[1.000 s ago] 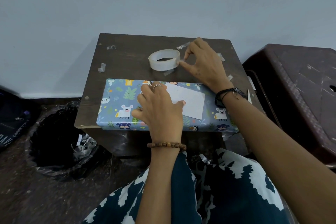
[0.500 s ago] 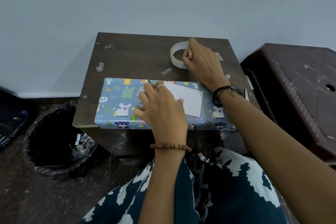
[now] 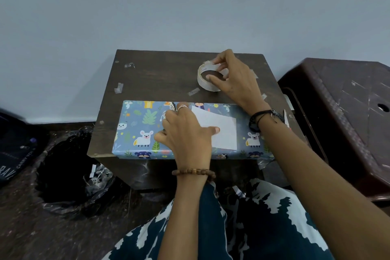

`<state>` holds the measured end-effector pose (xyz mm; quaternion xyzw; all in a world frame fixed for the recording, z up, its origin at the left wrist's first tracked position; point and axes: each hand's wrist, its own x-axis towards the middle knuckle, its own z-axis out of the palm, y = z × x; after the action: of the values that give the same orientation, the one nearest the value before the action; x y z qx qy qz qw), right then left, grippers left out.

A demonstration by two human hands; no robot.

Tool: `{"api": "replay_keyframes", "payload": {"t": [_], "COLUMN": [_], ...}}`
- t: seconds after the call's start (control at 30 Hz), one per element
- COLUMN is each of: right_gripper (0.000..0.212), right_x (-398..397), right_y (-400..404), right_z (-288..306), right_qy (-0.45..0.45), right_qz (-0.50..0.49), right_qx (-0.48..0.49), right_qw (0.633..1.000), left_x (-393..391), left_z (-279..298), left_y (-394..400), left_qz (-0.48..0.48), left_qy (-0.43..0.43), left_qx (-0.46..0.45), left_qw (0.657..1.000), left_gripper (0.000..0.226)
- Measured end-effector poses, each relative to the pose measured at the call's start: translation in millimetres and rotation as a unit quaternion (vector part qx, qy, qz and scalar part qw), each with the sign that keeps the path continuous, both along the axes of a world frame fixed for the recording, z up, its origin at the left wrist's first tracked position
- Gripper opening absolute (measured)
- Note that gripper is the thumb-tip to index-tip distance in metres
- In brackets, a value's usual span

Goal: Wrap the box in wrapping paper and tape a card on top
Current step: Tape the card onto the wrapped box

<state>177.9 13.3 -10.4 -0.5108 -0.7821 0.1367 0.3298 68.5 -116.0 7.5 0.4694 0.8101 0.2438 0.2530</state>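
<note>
Blue animal-print paper already covered the box (image 3: 190,131), which lay along the table's (image 3: 160,74) near edge. On top, a white card (image 3: 219,131) lay untaped, pinned flat under the left hand's (image 3: 185,135) spread fingers. Just beyond the box, the right hand (image 3: 232,78) gripped the tape roll (image 3: 207,79); taping seemingly remained.
</note>
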Motion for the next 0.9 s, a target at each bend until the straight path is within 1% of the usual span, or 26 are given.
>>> {"api": "replay_keyframes", "payload": {"t": [0.03, 0.07, 0.13, 0.17, 0.2, 0.27, 0.33, 0.37, 0.4, 0.53, 0.6, 0.7, 0.8, 0.9], "right_gripper": [0.024, 0.018, 0.009, 0.007, 0.008, 0.016, 0.021, 0.019, 0.016, 0.008, 0.009, 0.012, 0.008, 0.004], "right_x": [-1.6, -3.3, -4.5, -3.8, -2.2, 0.1, 0.6, 0.6, 0.1, -5.4, -10.4, -20.2, -29.1, -34.9], "right_y": [-6.7, -15.1, -39.1, -52.6, -66.4, -93.3, -113.7, -119.8, -123.4, -126.7, -127.1, -127.6, -129.1, -131.6], "right_z": [3.4, 7.2, 16.9, 20.9, 22.8, 20.9, 10.2, 2.9, -4.6, -19.3, -19.9, -19.5, -18.2, -14.2], "right_qy": [0.035, 0.084, 0.178, 0.211, 0.242, 0.292, 0.302, 0.294, 0.283, 0.230, 0.228, 0.235, 0.273, 0.367], "right_qz": [-0.007, -0.016, -0.040, -0.056, -0.072, -0.095, -0.109, -0.114, -0.117, -0.117, -0.113, -0.107, -0.089, -0.062], "right_qx": [0.001, 0.000, 0.009, 0.018, 0.023, 0.029, 0.055, 0.068, 0.080, 0.136, 0.155, 0.168, 0.147, 0.071], "right_qw": [0.999, 0.996, 0.983, 0.976, 0.967, 0.951, 0.946, 0.947, 0.949, 0.957, 0.954, 0.951, 0.947, 0.925], "left_x": [-2.9, -5.3, -7.7, -7.7, -6.3, -2.3, 4.5, 7.8, 10.7, 18.1, 19.4, 21.2, 23.0, 23.4], "left_z": [-1.0, -2.0, -5.3, -6.0, -3.9, 0.1, -0.7, -2.1, -3.1, -5.0, -6.5, -9.1, -7.9, -6.0], "left_y": [-1.0, -1.7, -2.4, -2.0, -3.0, -5.6, -7.3, -7.5, -7.9, -10.4, -10.1, -10.0, -11.3, -11.9], "left_qz": [-0.001, -0.001, 0.016, 0.037, 0.065, 0.108, 0.131, 0.139, 0.142, 0.144, 0.149, 0.161, 0.163, 0.155], "left_qy": [-0.014, -0.033, -0.100, -0.153, -0.217, -0.361, -0.497, -0.541, -0.562, -0.587, -0.594, -0.577, -0.578, -0.589], "left_qx": [0.018, 0.036, 0.099, 0.147, 0.196, 0.266, 0.282, 0.278, 0.273, 0.249, 0.243, 0.236, 0.249, 0.268], "left_qw": [1.000, 0.999, 0.990, 0.977, 0.954, 0.887, 0.810, 0.781, 0.768, 0.757, 0.752, 0.765, 0.760, 0.747], "left_gripper": [0.049, 0.040, 0.032, 0.027, 0.023, 0.013, 0.016, 0.017, 0.018, 0.020, 0.022, 0.018, 0.021, 0.023]}}
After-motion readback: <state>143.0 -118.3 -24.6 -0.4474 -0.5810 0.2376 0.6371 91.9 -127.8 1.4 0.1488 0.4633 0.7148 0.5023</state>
